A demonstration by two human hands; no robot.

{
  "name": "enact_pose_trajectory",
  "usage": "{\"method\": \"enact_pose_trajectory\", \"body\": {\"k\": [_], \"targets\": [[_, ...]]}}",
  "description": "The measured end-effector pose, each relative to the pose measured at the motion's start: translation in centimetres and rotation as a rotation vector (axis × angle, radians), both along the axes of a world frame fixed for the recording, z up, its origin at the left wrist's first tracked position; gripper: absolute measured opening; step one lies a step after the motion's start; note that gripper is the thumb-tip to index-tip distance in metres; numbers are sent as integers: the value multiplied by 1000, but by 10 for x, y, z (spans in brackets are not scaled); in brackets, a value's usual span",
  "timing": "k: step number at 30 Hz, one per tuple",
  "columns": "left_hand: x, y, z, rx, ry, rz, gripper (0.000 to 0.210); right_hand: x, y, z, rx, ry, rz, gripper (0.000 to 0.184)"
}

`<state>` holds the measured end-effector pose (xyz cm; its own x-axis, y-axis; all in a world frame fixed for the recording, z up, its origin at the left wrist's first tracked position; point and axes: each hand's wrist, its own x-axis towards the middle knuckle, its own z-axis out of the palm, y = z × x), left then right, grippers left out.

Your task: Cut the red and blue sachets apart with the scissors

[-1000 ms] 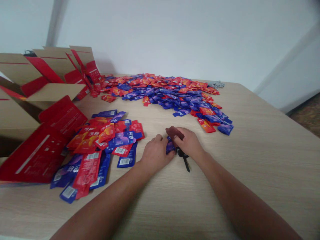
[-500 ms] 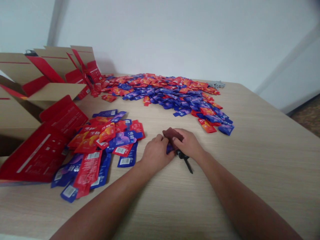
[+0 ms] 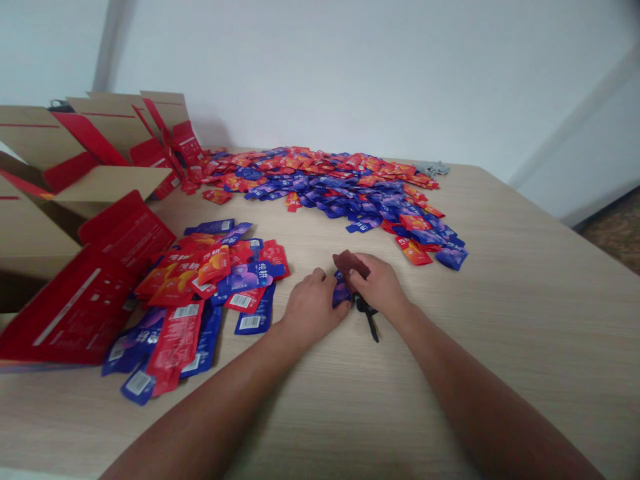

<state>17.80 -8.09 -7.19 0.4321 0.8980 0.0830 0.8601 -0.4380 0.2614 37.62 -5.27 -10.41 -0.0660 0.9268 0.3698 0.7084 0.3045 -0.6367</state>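
My left hand (image 3: pixel 314 303) rests on the table with its fingers closed on a small purple-blue sachet (image 3: pixel 341 291). Just to its right, my right hand (image 3: pixel 379 283) grips a brown, flat, flexible piece like leather or cloth (image 3: pixel 354 265), whose edge lies over or beside the sachet. A black object with a thin stem (image 3: pixel 371 319), like a key, hangs out under my right palm; whether it is joined to the brown piece is hidden. Left of my left hand lies a loose heap of red and blue sachets (image 3: pixel 250 277).
A long pile of red and blue sachets (image 3: pixel 330 190) runs along the back of the wooden table (image 3: pixel 500 300). Open red cardboard boxes (image 3: pixel 75 303) with raised flaps stand at the left. A grey crumpled cloth (image 3: pixel 434 169) lies at the back right.
My right hand has shifted slightly to the right with the brown piece, and more of the purple-blue sachet shows. The black stem has swung a little left. My left hand stays in place.
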Motion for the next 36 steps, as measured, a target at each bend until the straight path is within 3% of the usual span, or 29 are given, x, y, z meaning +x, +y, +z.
{"method": "enact_pose_trajectory", "body": {"k": [6,10,19,30,36], "targets": [[0,1,-2,9,-14,-4,39,-2,-6,4,87,94,95,42],[0,1,-3,12,-37,-20,40,-4,-8,7,36,65,193,44],[0,0,1,-17,-34,-5,40,-1,-1,5,-32,-62,45,30],[-3,4,-2,-63,-14,112,44,8,4,-2,-6,-131,-118,31],[-6,10,-4,-98,-101,171,41,12,4,-2,15,-59,-156,33]]}}
